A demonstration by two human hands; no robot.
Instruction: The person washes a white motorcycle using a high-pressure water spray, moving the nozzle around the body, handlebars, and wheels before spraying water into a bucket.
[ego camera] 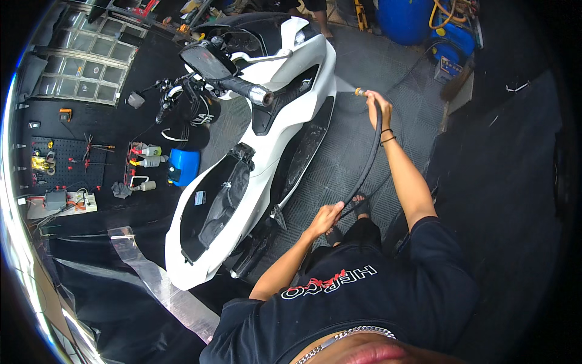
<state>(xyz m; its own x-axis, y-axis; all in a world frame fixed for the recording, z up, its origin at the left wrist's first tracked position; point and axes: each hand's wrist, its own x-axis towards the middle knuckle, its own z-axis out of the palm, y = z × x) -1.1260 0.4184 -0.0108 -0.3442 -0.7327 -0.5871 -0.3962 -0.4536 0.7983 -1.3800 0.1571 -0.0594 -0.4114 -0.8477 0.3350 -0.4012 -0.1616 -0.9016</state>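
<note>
My right hand [381,111] grips a black hose [370,164] just behind its brass spray nozzle [360,92]. A fan of water mist leaves the nozzle towards the front side of a white scooter [277,154]. Lower down, my left hand [325,219] is closed around the same hose, which bows between my hands. The scooter stands to my left without its seat, so the dark compartment [223,204] lies uncovered. Its black footboard [304,150] faces me, and its handlebar grip [245,91] points my way.
A blue barrel [404,20] and a battery [448,70] stand at the far right. Spray bottles [148,161], a blue container [184,167] and a pegboard [68,161] line the left wall. Another person's leg [322,22] shows behind the scooter. Hose loops cross the grooved floor [345,154] near my feet.
</note>
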